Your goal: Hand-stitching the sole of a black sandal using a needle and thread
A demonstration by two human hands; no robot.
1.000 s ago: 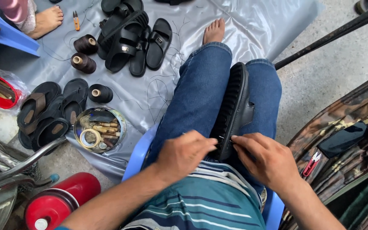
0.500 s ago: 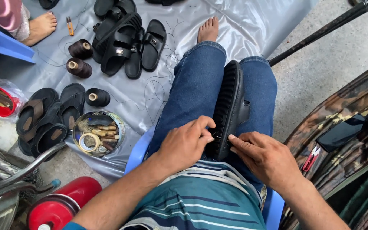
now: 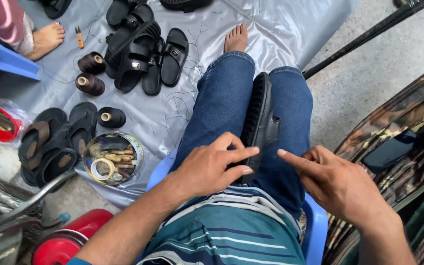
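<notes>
Looking down from the head camera, we see the black rubber sandal (image 3: 260,118) standing on edge between our blue-jeaned thighs (image 3: 222,105) at frame centre. Our left hand (image 3: 212,164) presses loosely spread fingers against its heel end; our right hand (image 3: 337,184), lower right, hovers just beside it, forefinger extended, gripping nothing. Clamping the knees firmly would likely steady the sole.
</notes>
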